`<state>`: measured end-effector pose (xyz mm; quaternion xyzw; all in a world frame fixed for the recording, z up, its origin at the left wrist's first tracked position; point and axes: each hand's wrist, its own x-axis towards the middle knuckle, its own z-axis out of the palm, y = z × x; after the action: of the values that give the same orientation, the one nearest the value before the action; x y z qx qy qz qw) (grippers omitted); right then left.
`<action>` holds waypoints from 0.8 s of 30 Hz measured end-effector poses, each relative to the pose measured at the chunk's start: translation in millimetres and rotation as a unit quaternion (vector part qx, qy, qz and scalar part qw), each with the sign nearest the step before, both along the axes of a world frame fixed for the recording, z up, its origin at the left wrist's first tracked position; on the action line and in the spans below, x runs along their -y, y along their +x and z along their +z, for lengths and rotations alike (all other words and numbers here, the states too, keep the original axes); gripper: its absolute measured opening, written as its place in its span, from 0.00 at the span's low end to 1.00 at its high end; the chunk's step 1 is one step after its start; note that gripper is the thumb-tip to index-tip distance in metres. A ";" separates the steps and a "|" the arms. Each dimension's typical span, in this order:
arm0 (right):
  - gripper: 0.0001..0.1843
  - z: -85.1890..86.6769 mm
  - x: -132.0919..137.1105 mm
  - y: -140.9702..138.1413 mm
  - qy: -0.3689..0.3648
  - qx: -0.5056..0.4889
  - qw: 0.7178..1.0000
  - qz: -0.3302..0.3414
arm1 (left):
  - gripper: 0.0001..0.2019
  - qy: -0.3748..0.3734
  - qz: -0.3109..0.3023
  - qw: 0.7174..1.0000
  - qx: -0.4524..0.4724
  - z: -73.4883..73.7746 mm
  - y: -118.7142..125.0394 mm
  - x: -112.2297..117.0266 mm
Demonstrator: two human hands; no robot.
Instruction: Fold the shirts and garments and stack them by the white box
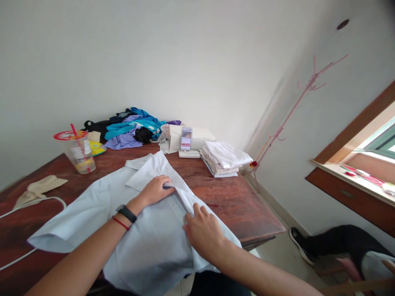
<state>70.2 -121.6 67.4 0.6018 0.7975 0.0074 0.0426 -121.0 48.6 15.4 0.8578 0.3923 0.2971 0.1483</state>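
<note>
Your left hand (pixel 156 190) lies flat, released, on the pale blue shirt (pixel 148 238) spread on the table (pixel 234 201); your right hand (pixel 203 230) pinches its folded edge (fingertips hidden under cloth). The hem runs off-frame.

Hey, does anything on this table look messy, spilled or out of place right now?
Nothing spilled or damaged. The light blue shirt hangs off the near edge of the table, and a heap of clothes lies tangled at the back, unlike the neat folded stack. The cup stands upright.
</note>
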 end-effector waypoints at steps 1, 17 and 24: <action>0.14 1.1 2.0 0.8 -0.015 0.013 1.000 0.003 | 0.11 0.002 -0.007 1.000 -0.002 -1.1 -1.1 -1.0; 0.08 23.6 54.0 43.7 -0.175 0.112 0.966 0.151 | 0.36 0.027 -0.017 0.988 -0.154 -2.1 -24.6 -18.3; 0.12 17.3 52.8 43.6 -0.225 0.130 0.946 0.193 | 0.34 -0.019 0.043 0.971 -0.233 13.9 -35.6 -0.8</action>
<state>113.8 -174.5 84.7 0.4048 0.8669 -0.0856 0.2781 -156.6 49.4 29.3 0.8829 0.4580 0.0872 0.0564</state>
